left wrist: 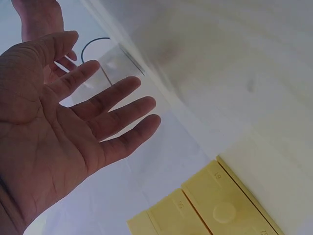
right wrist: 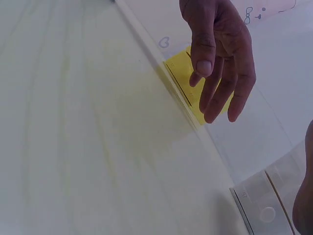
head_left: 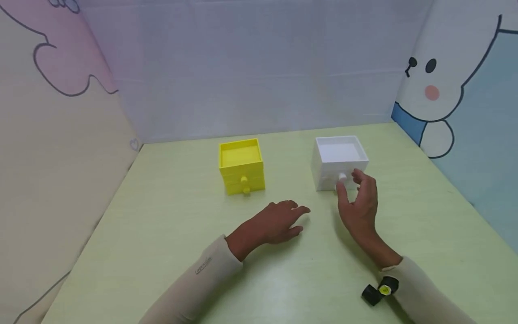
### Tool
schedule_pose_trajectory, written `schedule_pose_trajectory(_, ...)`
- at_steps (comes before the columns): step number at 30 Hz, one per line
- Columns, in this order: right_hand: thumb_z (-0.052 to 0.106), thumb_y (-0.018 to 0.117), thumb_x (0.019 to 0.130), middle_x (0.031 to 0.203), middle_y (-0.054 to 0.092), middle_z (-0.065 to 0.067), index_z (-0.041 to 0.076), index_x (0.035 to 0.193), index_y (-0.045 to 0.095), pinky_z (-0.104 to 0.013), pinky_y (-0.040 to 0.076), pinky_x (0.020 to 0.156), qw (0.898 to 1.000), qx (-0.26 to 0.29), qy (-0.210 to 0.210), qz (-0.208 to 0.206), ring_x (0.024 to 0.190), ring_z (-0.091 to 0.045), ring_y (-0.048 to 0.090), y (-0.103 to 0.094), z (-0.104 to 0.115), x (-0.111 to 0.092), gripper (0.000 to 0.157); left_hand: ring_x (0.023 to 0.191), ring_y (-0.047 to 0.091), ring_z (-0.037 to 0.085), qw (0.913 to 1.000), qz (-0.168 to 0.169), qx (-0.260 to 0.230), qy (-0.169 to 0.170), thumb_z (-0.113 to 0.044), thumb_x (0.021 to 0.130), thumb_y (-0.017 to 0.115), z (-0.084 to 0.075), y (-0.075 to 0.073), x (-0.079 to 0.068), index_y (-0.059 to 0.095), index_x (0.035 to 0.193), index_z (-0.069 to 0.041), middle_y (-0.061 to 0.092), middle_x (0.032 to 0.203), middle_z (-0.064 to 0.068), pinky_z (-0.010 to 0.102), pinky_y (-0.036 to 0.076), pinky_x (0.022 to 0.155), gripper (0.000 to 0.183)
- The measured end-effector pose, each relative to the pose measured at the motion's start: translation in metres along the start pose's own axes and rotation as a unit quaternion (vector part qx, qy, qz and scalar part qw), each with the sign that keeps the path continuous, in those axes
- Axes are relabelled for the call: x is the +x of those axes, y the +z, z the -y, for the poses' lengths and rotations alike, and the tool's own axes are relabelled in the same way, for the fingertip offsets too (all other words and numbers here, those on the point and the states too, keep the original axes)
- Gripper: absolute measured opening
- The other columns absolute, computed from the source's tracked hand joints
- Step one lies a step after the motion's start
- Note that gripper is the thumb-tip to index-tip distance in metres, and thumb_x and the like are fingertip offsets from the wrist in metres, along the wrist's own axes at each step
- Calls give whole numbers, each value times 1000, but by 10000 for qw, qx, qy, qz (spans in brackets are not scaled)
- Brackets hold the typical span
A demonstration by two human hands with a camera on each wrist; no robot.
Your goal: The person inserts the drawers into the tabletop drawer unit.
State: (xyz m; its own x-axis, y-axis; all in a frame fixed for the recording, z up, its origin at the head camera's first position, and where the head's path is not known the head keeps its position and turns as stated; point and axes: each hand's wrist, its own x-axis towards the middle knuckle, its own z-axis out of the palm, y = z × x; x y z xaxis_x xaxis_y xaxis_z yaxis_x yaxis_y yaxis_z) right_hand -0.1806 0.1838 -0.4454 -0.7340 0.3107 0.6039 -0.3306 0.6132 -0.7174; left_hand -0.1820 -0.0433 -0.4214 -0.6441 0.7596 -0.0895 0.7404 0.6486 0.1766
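Observation:
My right hand [head_left: 360, 202] reaches up to the front of a small white drawer box [head_left: 341, 155], thumb and forefinger apart on either side of its round knob [head_left: 342, 177]. In the right wrist view that knob [right wrist: 267, 214] shows uncovered, with part of my right hand [right wrist: 304, 200] at the frame's edge. My left hand [head_left: 279, 221] hovers over the table with its fingers spread, palm bare in the left wrist view. Beyond it stands a yellow drawer box [head_left: 243, 168] with two knobs one above the other. Both boxes have a shallow recessed top.
The pale green table [head_left: 162, 234] carries both boxes toward its back edge. A plain whitish backdrop [head_left: 259, 67] rises behind, and panels with cartoon drawings stand at both sides. A black strapped device [head_left: 380, 290] sits at my right sleeve.

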Motion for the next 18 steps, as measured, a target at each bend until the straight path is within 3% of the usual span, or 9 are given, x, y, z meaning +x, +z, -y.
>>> schedule_pose_trajectory(7, 14, 64, 90, 124, 56, -25, -6, 129, 53, -56, 37, 90, 9906, -497, -1076, 687, 114, -44, 49, -17, -3, 6, 45, 123, 55, 23, 9965, -809, 192, 36, -30, 100, 58, 4, -6, -16, 47, 145, -17, 54, 139, 10, 39, 51, 90, 47)
schedule_pose_trajectory(12, 22, 64, 87, 125, 55, -26, -8, 122, 57, -60, 38, 89, 9672, -1120, -2049, 1000, 113, -48, 50, -29, -7, 15, 47, 108, 60, 21, 9899, -1410, 44, -109, -29, 100, 59, 10, -11, -21, 51, 142, -16, 58, 132, 6, 33, 53, 82, 44)
schedule_pose_trajectory(18, 32, 68, 83, 126, 53, -25, -5, 123, 55, -63, 42, 84, 9400, -2096, -2348, 1316, 115, -46, 49, -43, -14, 24, 56, 96, 61, 20, 9752, -2189, 320, -44, -25, 97, 63, 21, -10, -30, 60, 131, -13, 66, 114, 3, 31, 51, 77, 36)
